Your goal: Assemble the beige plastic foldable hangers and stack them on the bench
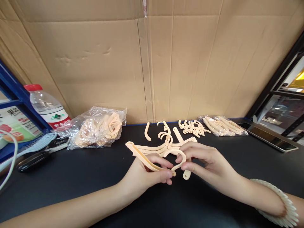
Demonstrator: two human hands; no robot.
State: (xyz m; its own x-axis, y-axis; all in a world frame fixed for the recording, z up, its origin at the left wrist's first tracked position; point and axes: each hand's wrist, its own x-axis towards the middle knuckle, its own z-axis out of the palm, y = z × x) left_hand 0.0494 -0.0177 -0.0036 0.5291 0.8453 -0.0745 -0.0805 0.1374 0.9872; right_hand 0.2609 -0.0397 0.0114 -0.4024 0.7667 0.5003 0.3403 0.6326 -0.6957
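My left hand (152,172) is closed around a beige plastic hanger arm (144,160), thumb and fingers near its lower end. A curved hanger hook (183,155) is pinched in my right hand (201,158). The hook's lower end meets the arm's end at my left fingertips; whether the two are joined I cannot tell. Just behind my hands lie several more hanger arms (152,148), partly covered by my fingers. Below my right fingertips the end of another arm (186,174) shows. A few loose hooks (163,133) rest beyond, with a single short curved piece (147,131) to their left.
Small hooks form a pile (193,127) at the back, beside a clear bag of arms (223,125) and a phone (268,136). On the left are a bag of hooks (99,128), a water bottle (48,106) and hairbrush (42,141). Cardboard (106,63) stands behind the black table (95,177).
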